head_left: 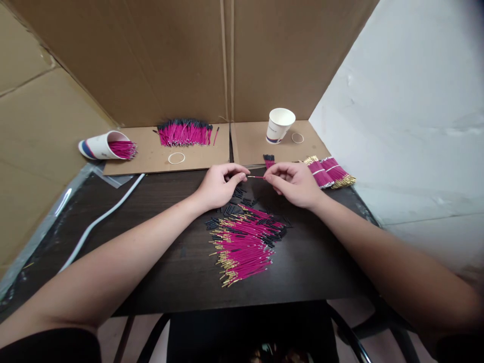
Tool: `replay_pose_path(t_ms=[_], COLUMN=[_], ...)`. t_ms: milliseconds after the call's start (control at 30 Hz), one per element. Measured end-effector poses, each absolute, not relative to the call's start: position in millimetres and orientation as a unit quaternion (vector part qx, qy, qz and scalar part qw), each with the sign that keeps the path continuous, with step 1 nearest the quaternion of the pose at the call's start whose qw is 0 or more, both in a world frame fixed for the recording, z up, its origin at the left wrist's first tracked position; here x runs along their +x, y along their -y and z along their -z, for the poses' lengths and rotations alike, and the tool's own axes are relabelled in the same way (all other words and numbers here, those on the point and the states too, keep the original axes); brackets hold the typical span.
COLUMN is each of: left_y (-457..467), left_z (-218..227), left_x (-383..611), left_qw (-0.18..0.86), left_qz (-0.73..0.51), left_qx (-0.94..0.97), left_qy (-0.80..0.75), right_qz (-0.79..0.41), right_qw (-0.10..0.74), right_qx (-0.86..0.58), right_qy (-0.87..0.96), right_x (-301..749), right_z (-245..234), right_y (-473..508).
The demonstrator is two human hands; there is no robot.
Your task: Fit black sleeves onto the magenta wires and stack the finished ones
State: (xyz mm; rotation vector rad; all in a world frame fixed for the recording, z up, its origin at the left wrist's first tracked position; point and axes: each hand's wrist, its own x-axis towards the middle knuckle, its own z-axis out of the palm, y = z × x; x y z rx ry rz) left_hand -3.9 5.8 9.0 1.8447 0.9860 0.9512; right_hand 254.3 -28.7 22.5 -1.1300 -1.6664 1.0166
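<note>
Thumb and fingers of my right hand [293, 184] pinch one end of a short magenta wire [258, 177] with a gold-coloured tip pointing left. My left hand [222, 185] is closed in a pinch right at that gold tip; whatever sits between its fingertips is too small to make out. Below the hands, a fanned pile of magenta wires [245, 247] lies on the dark table, gold ends to the left and silvery ends to the right. Short black sleeves [229, 210] are scattered around the top of this pile and across it, some partly behind my left hand.
On cardboard at the back stand a row of black-capped magenta wires [185, 133] and an upright paper cup [280, 126]. Left, a tipped cup [94, 146] holds more wires. Banded bundles [321, 173] and a small capped group [268, 160] lie right. A white cable [102, 219] crosses the table.
</note>
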Motion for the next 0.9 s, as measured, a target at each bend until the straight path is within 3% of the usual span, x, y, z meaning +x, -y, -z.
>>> replay_pose_path(t_ms=[267,900], left_y=[-6.5,-6.2], left_z=[-8.5,-8.1], left_x=[-3.5,-2.8], left_qw=[0.405,0.391], left_qz=[-0.374,-0.369], left_qx=[0.735,0.743], left_qy=[-0.395,-0.398], right_qz=[-0.292,-0.267], right_qw=[0.463,0.439], right_qx=[-0.488,-0.496], right_qy=[0.680,0.700], right_x=[248.5,250.6], right_z=[-11.4,-12.0], right_y=[28.7,28.6])
